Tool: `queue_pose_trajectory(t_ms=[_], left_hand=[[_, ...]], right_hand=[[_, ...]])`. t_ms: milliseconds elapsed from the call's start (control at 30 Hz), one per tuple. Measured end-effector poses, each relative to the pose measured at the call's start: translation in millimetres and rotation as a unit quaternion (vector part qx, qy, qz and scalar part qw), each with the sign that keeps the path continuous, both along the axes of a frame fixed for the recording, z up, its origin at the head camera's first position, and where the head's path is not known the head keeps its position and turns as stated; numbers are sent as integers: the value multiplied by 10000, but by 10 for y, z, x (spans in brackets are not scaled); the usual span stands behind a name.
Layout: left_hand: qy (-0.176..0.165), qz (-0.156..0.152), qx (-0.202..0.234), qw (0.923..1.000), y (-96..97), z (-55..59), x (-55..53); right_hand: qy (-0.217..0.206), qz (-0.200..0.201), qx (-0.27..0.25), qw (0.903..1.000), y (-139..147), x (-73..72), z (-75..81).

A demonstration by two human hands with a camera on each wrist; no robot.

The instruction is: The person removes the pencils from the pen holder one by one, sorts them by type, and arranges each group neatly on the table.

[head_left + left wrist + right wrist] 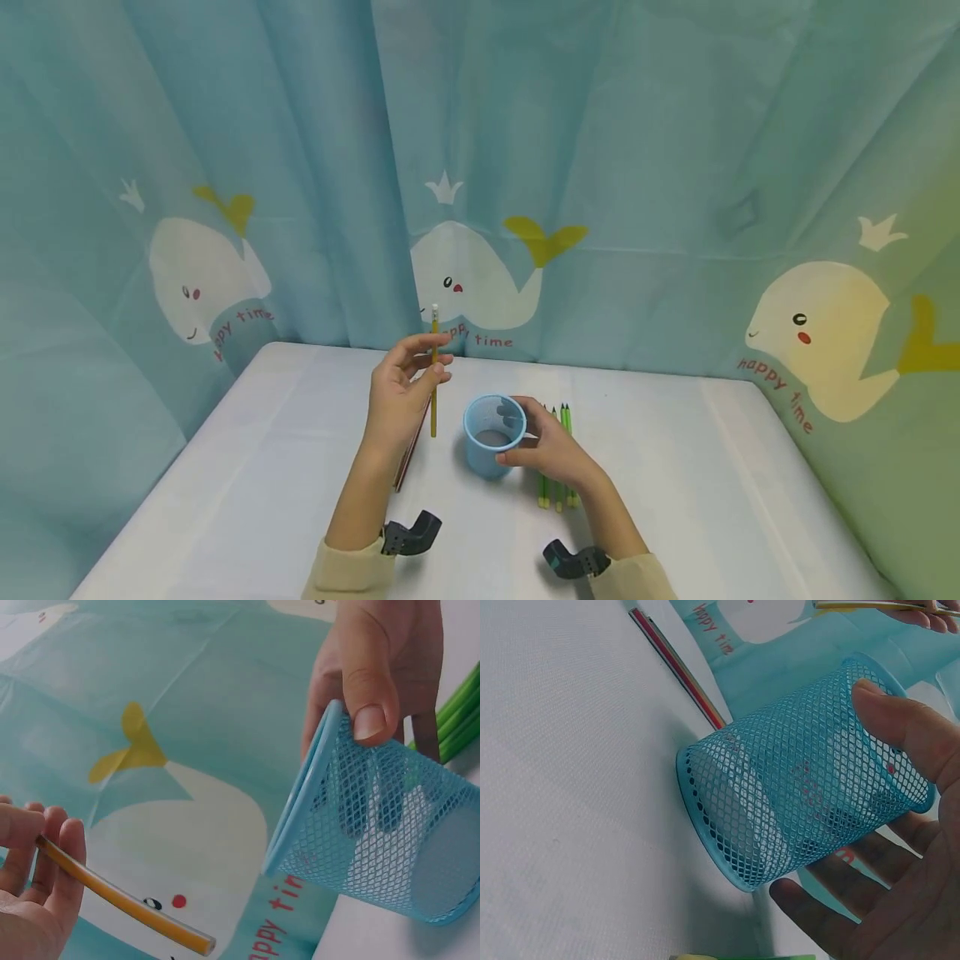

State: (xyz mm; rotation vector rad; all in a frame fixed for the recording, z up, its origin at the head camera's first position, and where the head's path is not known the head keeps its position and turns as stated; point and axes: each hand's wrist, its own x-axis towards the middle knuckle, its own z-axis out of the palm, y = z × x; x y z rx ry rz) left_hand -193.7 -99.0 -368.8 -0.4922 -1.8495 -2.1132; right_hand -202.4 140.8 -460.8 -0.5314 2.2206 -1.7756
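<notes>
My left hand (393, 396) is raised above the table and pinches a yellow pencil (433, 408) between thumb and fingers. The pencil stands upright, its white eraser end on top and its lower end to the left of the cup. In the left wrist view that pencil (135, 900) juts out from the fingertips. With my right hand (558, 454) I grip a light blue mesh pen cup (486, 462) by its right side, thumb near the rim. The cup's mouth faces up, and no pencil shows inside. In the right wrist view its base (712, 825) is close over the table.
Several green pencils (558, 498) lie side by side right of the cup, partly hidden by my right hand. Dark red pencils (405, 467) lie by my left forearm. Behind the white table (675, 467) hangs a blue-green curtain (645, 167) with whale prints.
</notes>
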Motion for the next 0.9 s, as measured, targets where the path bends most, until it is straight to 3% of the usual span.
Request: queue_pose_trajectory(t_ms=[267, 667, 900], left_hand=[[-343, -159, 518, 9979, -17, -86, -21], [-914, -81, 124, 9957, -291, -196, -25], [-1053, -79, 9, 9944, -396, -247, -5]], right_hand=[[17, 13, 34, 10000, -9, -11, -20], [-72, 82, -101, 9999, 19, -3, -9], [-25, 106, -96, 9999, 5, -1, -23]])
